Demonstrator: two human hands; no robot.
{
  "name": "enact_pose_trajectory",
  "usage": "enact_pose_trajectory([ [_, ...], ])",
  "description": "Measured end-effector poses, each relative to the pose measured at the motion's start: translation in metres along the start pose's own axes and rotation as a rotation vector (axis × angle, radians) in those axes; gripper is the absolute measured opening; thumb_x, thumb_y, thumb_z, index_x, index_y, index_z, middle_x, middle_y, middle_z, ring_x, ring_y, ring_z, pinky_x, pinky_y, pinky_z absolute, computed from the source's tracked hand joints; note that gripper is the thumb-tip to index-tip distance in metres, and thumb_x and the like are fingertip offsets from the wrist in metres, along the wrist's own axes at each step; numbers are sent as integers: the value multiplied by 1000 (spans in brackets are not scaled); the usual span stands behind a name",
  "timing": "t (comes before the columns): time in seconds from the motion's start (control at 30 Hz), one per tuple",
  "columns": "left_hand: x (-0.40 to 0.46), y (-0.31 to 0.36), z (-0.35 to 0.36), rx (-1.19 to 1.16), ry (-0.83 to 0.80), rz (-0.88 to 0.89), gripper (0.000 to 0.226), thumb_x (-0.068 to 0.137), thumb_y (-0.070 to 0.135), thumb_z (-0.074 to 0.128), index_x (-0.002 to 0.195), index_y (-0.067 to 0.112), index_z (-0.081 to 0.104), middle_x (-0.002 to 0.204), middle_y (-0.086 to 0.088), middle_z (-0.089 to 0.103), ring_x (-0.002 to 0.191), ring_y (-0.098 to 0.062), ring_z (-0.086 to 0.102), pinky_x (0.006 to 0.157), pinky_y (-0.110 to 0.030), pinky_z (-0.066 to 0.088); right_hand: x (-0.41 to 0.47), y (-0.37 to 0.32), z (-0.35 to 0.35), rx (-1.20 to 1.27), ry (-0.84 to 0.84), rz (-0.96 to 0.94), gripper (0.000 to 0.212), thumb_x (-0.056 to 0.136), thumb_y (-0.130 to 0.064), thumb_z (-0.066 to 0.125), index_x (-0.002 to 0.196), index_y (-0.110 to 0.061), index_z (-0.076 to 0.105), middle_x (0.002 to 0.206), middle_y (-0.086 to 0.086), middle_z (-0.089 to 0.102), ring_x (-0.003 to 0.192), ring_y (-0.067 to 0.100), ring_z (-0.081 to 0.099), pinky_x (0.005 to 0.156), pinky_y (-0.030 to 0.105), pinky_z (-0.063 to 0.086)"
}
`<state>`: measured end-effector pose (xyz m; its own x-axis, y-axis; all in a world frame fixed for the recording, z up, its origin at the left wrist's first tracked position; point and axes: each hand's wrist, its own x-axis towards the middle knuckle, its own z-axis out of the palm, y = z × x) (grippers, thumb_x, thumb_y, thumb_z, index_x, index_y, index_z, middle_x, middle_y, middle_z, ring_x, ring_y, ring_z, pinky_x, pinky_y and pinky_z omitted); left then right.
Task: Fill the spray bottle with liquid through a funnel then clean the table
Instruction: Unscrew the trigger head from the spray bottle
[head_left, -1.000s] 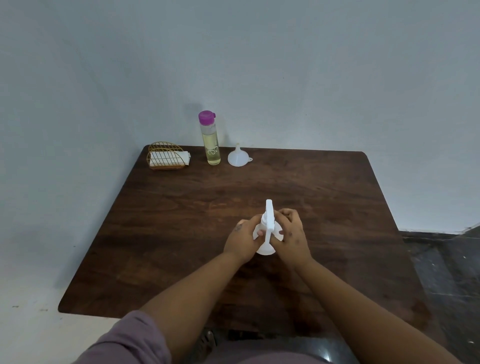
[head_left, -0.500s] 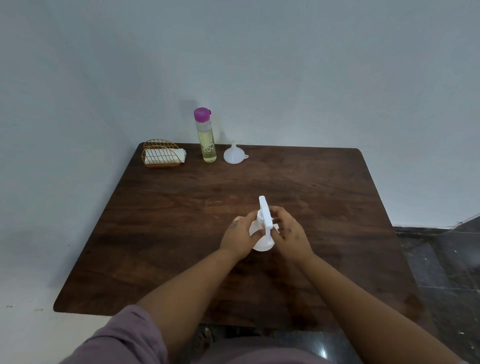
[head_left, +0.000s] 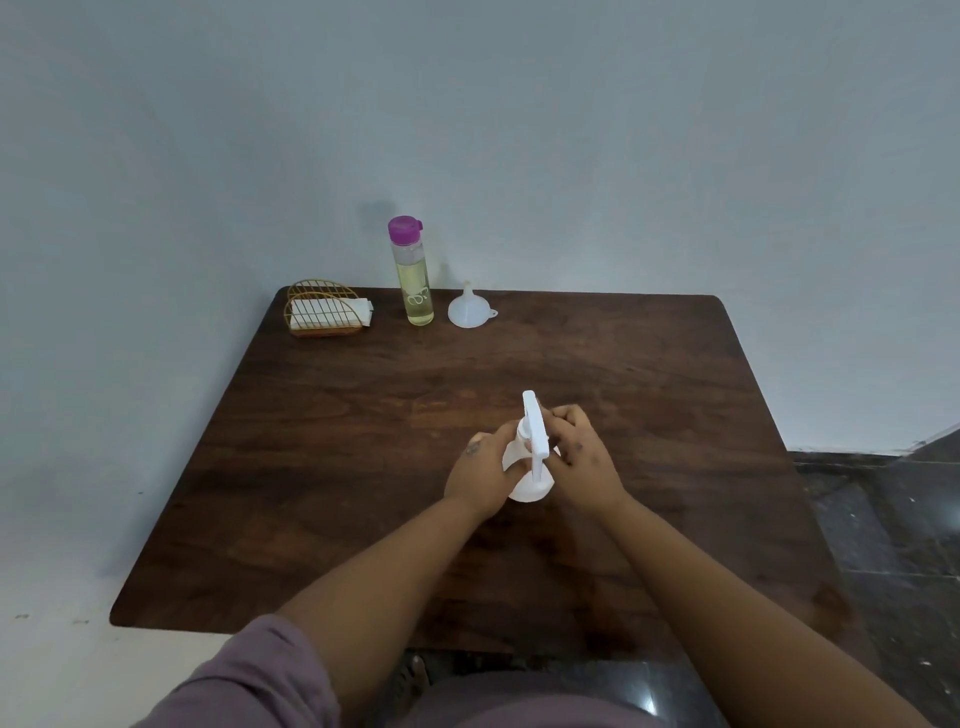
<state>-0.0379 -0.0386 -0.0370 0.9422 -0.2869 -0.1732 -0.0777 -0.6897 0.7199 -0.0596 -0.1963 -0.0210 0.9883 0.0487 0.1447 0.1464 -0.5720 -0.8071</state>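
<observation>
A white spray bottle (head_left: 531, 486) stands in the middle of the dark wooden table (head_left: 363, 467). My left hand (head_left: 480, 475) grips its body from the left. My right hand (head_left: 584, 457) holds the white spray head (head_left: 535, 423) at the bottle's neck from the right. At the back of the table stands a clear bottle (head_left: 413, 273) of yellowish liquid with a purple cap. A white funnel (head_left: 467, 309) sits mouth down just right of it.
A gold wire holder (head_left: 322, 312) with white napkins sits at the back left corner. A pale wall rises behind the table. Dark tiled floor (head_left: 893, 519) lies to the right of the table's edge.
Both hands stay on the spray bottle. The right hand's fingers have shifted around the spray head, which has turned slightly. The camera has tilted a little.
</observation>
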Motion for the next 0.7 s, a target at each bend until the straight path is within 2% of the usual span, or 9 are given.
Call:
enact_pose_trajectory([
  [0.07,-1,1,-1,-6,2,12,50,93,40,54,141,37,41,121,0,62,119,-19,49,92,-40,49,-3,-3,0,82,16,0,61,86,-8,66,142,-20,45,115,-9,58,101,3,58,81,15,47],
  [0.13,-3,0,0,-4,11,16,48,94,41,51,141,34,43,122,-1,62,121,-21,49,92,-41,49,-6,-9,1,187,28,34,62,81,-15,74,135,-18,44,120,-11,61,105,3,61,82,13,49],
  [0.23,-4,1,0,-11,10,15,48,94,39,52,141,32,44,122,-4,62,122,-23,48,93,-43,49,-2,-14,-1,160,51,66,49,76,-20,80,115,-14,51,104,-12,66,89,-3,62,69,7,44],
  [0.3,-3,2,-1,10,13,3,49,94,36,54,142,32,42,124,-4,60,122,-23,49,93,-41,49,2,-15,-4,160,57,72,38,76,-21,81,105,-15,58,93,-15,67,83,-1,63,67,8,45],
  [0.37,-3,3,-1,13,21,5,50,94,35,56,141,30,43,123,-3,60,121,-21,49,92,-36,46,4,-13,-7,206,64,93,30,76,-19,81,102,-19,66,96,-12,68,87,5,65,71,13,50],
  [0.47,-5,5,-2,16,25,2,50,94,35,57,141,28,43,126,-1,59,122,-20,48,95,-36,44,3,-11,-10,178,43,108,24,78,-18,79,101,-19,73,104,-7,59,93,9,61,72,5,45],
  [0.53,-5,6,-2,24,26,-6,51,94,37,57,142,29,42,128,-1,58,123,-20,48,97,-38,45,2,-9,-12,148,10,98,21,82,-16,76,103,-17,73,102,-8,59,91,10,61,71,9,45],
  [0.63,-4,6,-1,22,21,-19,52,94,40,55,143,30,41,130,-2,58,123,-21,49,98,-40,47,0,-9,-16,199,-15,64,34,81,-8,73,112,-22,66,105,-10,64,94,7,63,78,24,52],
  [0.7,-4,7,-1,27,20,-15,51,95,41,52,143,29,40,131,-3,58,124,-21,50,98,-41,47,0,-12,-16,229,-52,45,51,75,-13,76,121,-24,55,111,-10,65,100,7,63,80,23,55],
])
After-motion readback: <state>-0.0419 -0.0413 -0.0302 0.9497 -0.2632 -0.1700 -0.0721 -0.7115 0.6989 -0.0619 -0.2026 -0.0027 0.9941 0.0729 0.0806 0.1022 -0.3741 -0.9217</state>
